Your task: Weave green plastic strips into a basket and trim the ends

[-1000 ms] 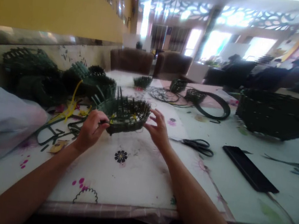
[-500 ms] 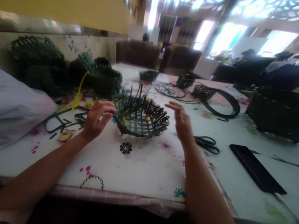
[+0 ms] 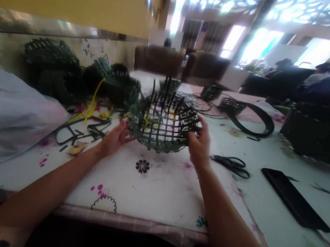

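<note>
A dark green woven basket (image 3: 162, 142) with loose upright strips at its far rim is held between both hands over the flowered tablecloth, its open lattice base showing. My left hand (image 3: 118, 136) grips its left side, with the fingers partly under the edge. On the right side my right hand (image 3: 200, 142) is closed on the rim, thumb toward me and fingers behind. Yellow strips (image 3: 90, 108) and cut green strips (image 3: 98, 130) lie to the left of the basket.
Black scissors (image 3: 233, 166) and a black phone (image 3: 295, 198) with a cable lie to the right. A large dark basket (image 3: 323, 134) stands at far right, a coiled band (image 3: 267, 122) beside it. White plastic (image 3: 6, 115) and more baskets (image 3: 50, 65) are at left. People sit in the background.
Both hands have closed on the basket, which was standing on the table between them. It is now raised and tilted, its base more visible. The view has shifted slightly.
</note>
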Available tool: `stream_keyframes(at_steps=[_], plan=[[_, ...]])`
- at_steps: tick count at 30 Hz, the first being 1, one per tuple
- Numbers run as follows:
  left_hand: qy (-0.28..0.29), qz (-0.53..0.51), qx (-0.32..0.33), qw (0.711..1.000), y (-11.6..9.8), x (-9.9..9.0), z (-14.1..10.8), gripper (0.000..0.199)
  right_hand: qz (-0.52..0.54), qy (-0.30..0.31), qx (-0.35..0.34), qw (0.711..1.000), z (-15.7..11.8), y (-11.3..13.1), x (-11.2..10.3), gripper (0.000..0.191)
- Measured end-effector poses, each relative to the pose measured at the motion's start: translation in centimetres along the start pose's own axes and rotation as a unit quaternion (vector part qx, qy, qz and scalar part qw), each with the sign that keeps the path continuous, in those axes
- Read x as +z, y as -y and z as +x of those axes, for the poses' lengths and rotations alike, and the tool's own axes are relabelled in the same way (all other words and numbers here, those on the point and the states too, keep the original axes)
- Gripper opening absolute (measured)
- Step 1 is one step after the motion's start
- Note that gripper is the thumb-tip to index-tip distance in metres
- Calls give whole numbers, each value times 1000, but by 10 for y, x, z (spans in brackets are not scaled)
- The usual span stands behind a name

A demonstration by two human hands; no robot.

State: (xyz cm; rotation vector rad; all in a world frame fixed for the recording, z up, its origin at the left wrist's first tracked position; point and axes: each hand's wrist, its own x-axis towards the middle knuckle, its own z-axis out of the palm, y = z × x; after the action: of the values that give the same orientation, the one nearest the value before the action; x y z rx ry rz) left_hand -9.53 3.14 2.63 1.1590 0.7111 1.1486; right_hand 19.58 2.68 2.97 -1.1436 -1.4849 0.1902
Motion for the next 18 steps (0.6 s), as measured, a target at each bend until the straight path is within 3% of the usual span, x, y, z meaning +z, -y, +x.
stream_keyframes(at_steps=[3, 8, 11, 13, 16, 18], plan=[[29, -41, -48, 998, 2, -3, -1, 62, 5, -32, 18, 999, -4, 18, -2, 62], [-19, -40, -80, 996, 5, -11, -3, 49, -7, -22, -18, 1000, -11, 34, -2, 63], [46, -31, -91, 994, 4, -9, -6, 53, 4, -33, -7, 999, -11, 31, -1, 60], [58, -34, -93, 993, 4, -5, -7, 54, 2, -22, 2, 1000, -9, 26, 0, 59], [-11, -42, -72, 996, 8, 3, -7, 49, -27, 3, 4, 1000, -5, 21, -1, 57], [-43, -42, -57, 997, 12, 7, -8, 47, -80, -19, -29, 996, -4, 24, -2, 57]])
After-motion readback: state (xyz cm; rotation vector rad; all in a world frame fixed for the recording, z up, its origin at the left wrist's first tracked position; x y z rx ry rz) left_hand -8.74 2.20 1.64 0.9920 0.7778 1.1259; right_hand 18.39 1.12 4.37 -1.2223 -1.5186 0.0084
